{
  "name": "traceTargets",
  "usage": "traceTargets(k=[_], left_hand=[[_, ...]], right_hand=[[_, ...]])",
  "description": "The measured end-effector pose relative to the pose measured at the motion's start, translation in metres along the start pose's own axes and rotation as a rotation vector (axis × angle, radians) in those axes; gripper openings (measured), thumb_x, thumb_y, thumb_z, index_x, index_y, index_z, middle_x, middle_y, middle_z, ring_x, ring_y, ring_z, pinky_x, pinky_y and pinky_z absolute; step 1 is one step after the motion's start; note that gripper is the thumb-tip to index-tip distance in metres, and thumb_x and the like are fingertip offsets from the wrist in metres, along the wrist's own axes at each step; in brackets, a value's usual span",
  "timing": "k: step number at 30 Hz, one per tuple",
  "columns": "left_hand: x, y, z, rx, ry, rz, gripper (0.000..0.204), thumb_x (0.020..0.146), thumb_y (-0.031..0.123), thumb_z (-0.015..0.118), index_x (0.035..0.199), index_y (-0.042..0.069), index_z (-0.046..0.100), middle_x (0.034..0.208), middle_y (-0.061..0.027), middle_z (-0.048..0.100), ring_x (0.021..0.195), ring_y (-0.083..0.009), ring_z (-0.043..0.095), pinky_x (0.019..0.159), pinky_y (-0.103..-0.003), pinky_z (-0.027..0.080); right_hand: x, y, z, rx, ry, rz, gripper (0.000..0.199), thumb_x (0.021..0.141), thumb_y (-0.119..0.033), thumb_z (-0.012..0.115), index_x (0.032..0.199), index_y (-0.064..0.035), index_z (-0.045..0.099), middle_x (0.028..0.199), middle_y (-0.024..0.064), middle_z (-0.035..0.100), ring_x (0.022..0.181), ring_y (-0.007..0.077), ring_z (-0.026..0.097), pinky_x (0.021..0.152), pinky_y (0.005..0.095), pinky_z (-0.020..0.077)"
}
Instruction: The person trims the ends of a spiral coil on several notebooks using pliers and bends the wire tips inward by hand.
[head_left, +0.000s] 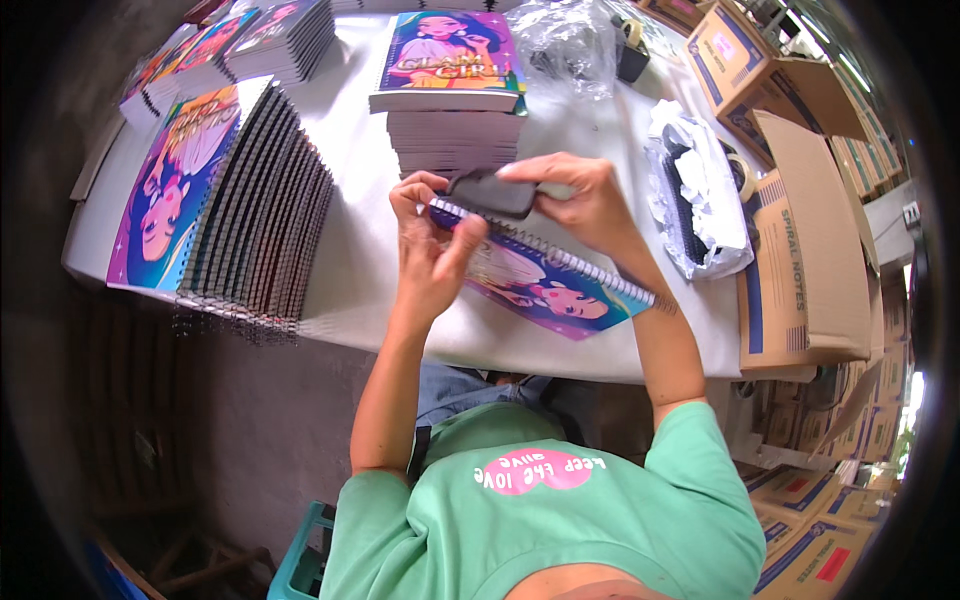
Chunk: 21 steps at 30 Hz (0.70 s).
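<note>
Spiral notebook (548,287) in the middle of the frame slants down to the right, its upper-left end pinched by the left hand (432,245), while the right hand (578,198) grips a dark grey, rounded object (495,193) (its kind unclear) over that same end. Just beyond, at upper centre, rises a notebook stack (450,88), with coil-bound notebooks (240,200) piled at left and a bundle in white plastic (703,190) at right, beside an opened cardboard box (805,265). Farthest, near the upper edge, sit smaller piles (280,45) at left and crumpled clear plastic (568,45) right of centre.
</note>
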<state>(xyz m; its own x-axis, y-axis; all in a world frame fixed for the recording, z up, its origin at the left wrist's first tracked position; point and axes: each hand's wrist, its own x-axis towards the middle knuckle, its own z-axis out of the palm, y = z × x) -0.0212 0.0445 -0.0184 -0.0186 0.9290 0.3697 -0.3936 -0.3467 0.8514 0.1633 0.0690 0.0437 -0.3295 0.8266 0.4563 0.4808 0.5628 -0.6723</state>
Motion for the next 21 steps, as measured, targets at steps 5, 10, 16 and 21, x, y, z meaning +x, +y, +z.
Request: traceTargets(k=[5, 10, 16, 21], left_hand=[[-0.002, 0.024, 0.003, 0.128, 0.109, -0.124, 0.02, 0.08, 0.016, 0.073, 0.072, 0.004, 0.059, 0.06, 0.0065, 0.051, 0.053, -0.0018, 0.042, 0.049, -0.017, 0.032], [-0.017, 0.039, 0.006, -0.058, 0.195, -0.107, 0.019, 0.08, 0.008, 0.071, 0.095, -0.002, 0.067, 0.082, -0.0038, 0.065, 0.071, -0.0074, 0.057, 0.067, -0.019, 0.045], [-0.025, 0.017, 0.024, 0.44, 0.134, 0.308, 0.027, 0.075, 0.005, 0.073, 0.102, 0.004, 0.069, 0.084, -0.0074, 0.065, 0.074, -0.0127, 0.055, 0.066, -0.022, 0.044], [-0.028, 0.027, 0.031, 0.631, 0.112, 0.455, 0.032, 0.073, 0.001, 0.073, 0.103, 0.007, 0.069, 0.078, -0.0066, 0.061, 0.067, -0.0131, 0.051, 0.058, -0.024, 0.041]], right_hand=[[-0.092, 0.058, -0.054, -0.739, 0.07, 0.432, 0.054, 0.08, -0.025, 0.061, 0.131, -0.0146, 0.046, 0.129, 0.0118, 0.05, 0.12, 0.028, 0.046, 0.101, 0.0515, 0.0294], [-0.195, 0.01, -0.041, -0.794, -0.02, 0.906, 0.09, 0.07, -0.063, 0.063, 0.14, -0.0143, 0.035, 0.144, 0.0166, 0.032, 0.132, 0.0359, 0.028, 0.101, 0.0609, 0.0213], [-0.217, -0.005, -0.003, -0.688, 0.229, 0.571, 0.047, 0.096, -0.037, 0.039, 0.135, -0.0106, 0.042, 0.122, 0.0163, 0.045, 0.112, 0.0333, 0.04, 0.099, 0.0439, 0.0297], [-0.142, -0.086, 0.001, -0.411, 0.289, 0.208, 0.04, 0.089, -0.031, 0.056, 0.127, -0.0172, 0.055, 0.112, 0.012, 0.047, 0.101, 0.0277, 0.046, 0.09, 0.0369, 0.034]])
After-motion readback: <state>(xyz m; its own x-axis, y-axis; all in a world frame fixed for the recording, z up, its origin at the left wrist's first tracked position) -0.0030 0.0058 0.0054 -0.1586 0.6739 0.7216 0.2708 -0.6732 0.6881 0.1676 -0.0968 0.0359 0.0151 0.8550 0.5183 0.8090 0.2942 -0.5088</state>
